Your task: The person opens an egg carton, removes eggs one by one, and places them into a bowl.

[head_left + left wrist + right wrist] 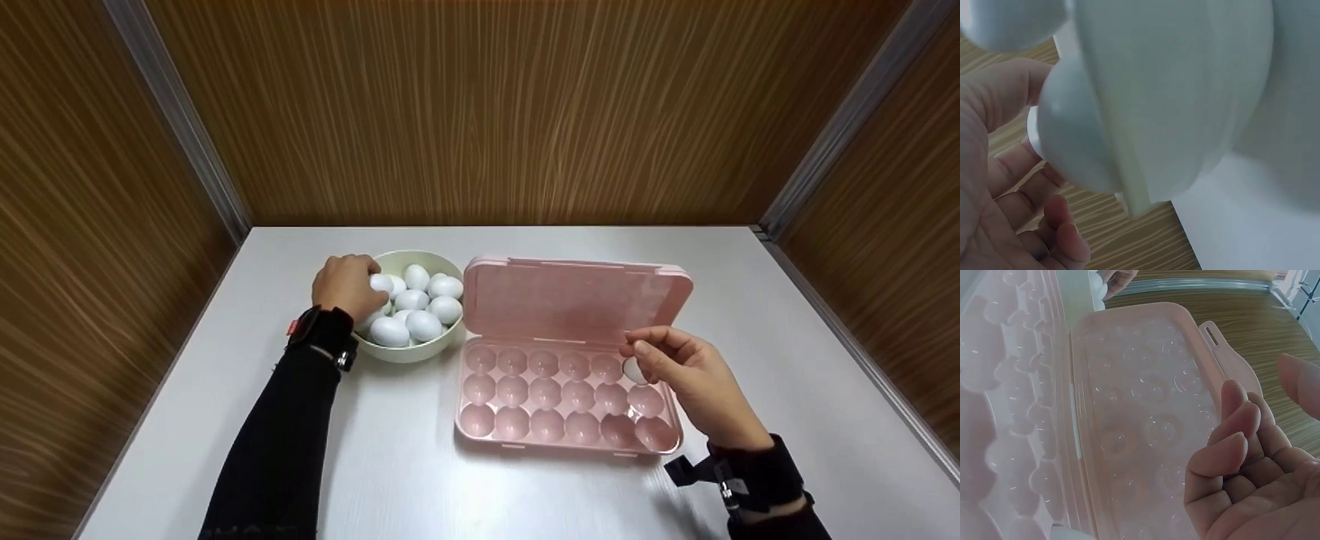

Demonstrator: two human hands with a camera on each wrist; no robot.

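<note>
Holding one white egg (634,369) in our right hand (690,382), pinched between thumb and fingertips just above the far-right cells of the pink egg tray (564,394); every cell we can see is unfilled. Grip looks light and covers only a small part of the shell, so the likely failure is the egg slipping out and landing off-centre on a ridge between cells, then rolling across the tray or onto the table (420,472). Tray lid (574,296) stands open right behind the hand, so a knuckle bump could swing it or shift the tray. Our left hand (346,285) is in the pale bowl (409,351), fingers curled over an egg in the pile (381,283); the left wrist view shows the egg against the fingers by the rim. Risk there: lifting one egg out disturbs the eggs in the bowl (424,307), stacked near the rim, and one could roll over the edge. Leaning on the rim could also tip the bowl toward the tray just beside it.
</note>
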